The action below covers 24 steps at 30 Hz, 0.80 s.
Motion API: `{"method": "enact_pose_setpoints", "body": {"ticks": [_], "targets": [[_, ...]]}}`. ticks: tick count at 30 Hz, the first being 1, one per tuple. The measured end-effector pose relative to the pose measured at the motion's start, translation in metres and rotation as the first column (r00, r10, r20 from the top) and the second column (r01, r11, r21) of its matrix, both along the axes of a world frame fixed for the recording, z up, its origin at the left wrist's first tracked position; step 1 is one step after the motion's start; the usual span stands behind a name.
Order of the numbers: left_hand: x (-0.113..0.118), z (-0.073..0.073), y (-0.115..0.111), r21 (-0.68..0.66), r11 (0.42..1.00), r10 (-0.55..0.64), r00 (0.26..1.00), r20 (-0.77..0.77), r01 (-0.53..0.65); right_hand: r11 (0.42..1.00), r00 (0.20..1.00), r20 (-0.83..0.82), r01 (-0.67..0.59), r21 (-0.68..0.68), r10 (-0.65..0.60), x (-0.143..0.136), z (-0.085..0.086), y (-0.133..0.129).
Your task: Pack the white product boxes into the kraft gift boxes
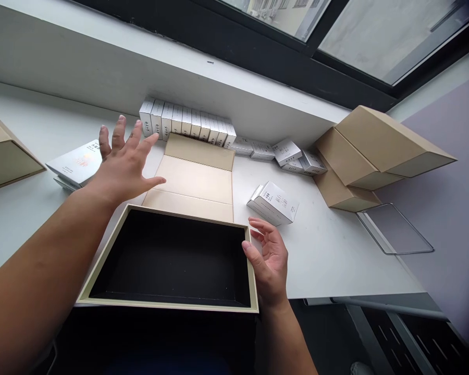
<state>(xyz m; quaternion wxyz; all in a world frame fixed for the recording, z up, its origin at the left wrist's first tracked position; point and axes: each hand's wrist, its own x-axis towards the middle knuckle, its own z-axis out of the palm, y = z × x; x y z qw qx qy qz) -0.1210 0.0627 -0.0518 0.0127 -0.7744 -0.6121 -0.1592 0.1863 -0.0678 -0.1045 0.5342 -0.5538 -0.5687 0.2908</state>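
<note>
A large cream gift box (172, 260) with a black, empty inside lies at the table's front edge. Its hinged lid (195, 174) is folded back flat on the table behind it. My right hand (269, 260) holds the box's right wall, thumb at the rim and fingers along the outside. Raised above the left side, my left hand (121, 164) has its fingers spread and holds nothing. Beneath it, partly covered by that hand, are white printed cartons (76, 164). Just beyond my right fingers sit small white cartons (275, 202).
A row of several white cartons (187, 122) stands along the wall, with more cartons (287, 151) lying to its right. Closed tan boxes (375, 151) are stacked at the right, near a wire frame (398, 229). Another tan box (8, 151) stands at the far left.
</note>
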Motion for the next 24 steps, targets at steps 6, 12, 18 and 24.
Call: {"method": "enact_pose_setpoints", "body": {"ticks": [6, 12, 18, 24], "targets": [[-0.026, 0.015, 0.000, 0.020, 0.989, 0.148, 0.989, 0.003, -0.148, 0.999, 0.999, -0.019, 0.048, -0.017, -0.048, 0.001, 0.000, 0.001], [-0.064, 0.012, 0.008, -0.339, 0.856, 0.378, 0.920, -0.107, -0.391, 0.993, 0.991, -0.082, 0.096, -0.063, -0.101, 0.002, -0.002, 0.004], [-0.058, 0.014, 0.004, -0.402, 0.758, 0.510, 0.851, -0.124, -0.513, 0.990, 0.986, -0.099, 0.128, -0.061, -0.134, 0.002, -0.002, 0.005], [-0.059, 0.017, 0.002, -0.433, 0.802, 0.366, 0.912, -0.188, -0.411, 0.979, 0.973, -0.125, 0.184, -0.085, -0.194, -0.001, 0.003, 0.006]]}}
